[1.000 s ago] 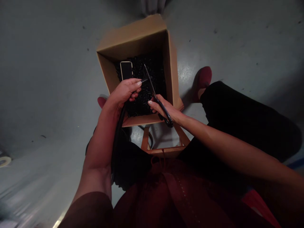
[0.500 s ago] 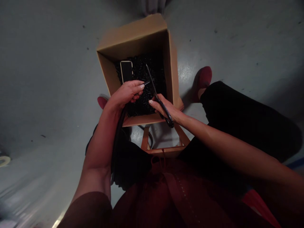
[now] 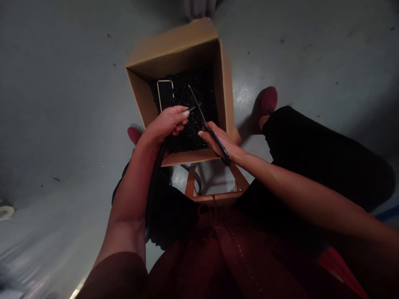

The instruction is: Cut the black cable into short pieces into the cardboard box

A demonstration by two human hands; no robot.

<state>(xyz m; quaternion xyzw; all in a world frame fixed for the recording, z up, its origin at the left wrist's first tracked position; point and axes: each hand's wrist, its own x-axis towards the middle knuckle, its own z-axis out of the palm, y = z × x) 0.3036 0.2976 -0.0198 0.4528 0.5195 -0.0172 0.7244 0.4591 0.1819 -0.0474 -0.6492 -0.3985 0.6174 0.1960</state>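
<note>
My left hand (image 3: 172,121) is closed around a black ribbed tube (image 3: 192,108), whose short end sticks out past thumb and forefinger. From under that hand the tube runs back along my left forearm. My right hand (image 3: 218,139) grips a pair of scissors (image 3: 197,99) with dark handles; the blades point up and left, right beside the tube's end. Whether the blades touch the tube I cannot tell. Both hands are over an open cardboard box (image 3: 228,83) holding many small black pieces (image 3: 190,139). A phone (image 3: 166,93) with a pale rim lies on the pieces.
The box rests at a wooden stool or frame (image 3: 218,200) between my legs. A dark red shoe (image 3: 268,100) stands on the grey floor to the right, another (image 3: 134,134) to the left. A roll of tape (image 3: 5,211) lies at the far left.
The scissors have swung slightly: their tip has moved a little left and the handles a little right. My left hand holds the tube in nearly the same place.
</note>
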